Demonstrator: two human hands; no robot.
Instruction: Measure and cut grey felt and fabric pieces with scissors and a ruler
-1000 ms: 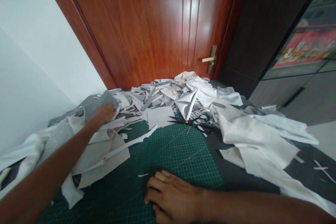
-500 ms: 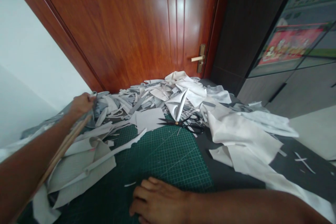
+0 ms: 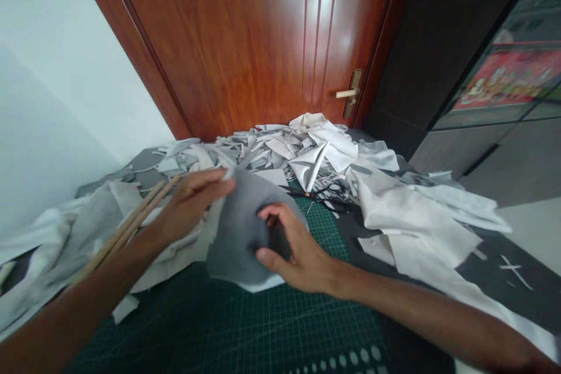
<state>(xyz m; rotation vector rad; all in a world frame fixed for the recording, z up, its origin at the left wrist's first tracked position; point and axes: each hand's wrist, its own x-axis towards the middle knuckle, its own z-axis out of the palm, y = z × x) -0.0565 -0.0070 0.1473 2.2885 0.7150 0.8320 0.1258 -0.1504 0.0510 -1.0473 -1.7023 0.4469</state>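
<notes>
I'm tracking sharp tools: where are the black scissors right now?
In the head view, the black scissors lie just right of centre, at the far end of the green mat, beyond the right hand and in front of the scrap pile.

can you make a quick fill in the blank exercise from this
The left hand pinches a sheet whose near side is ____.
Below it lies a gridded mat coloured ____.
The scissors are mainly coloured ____.
The door has its handle toward the ____, not left.

Missing words: grey; green; black; right.
</notes>
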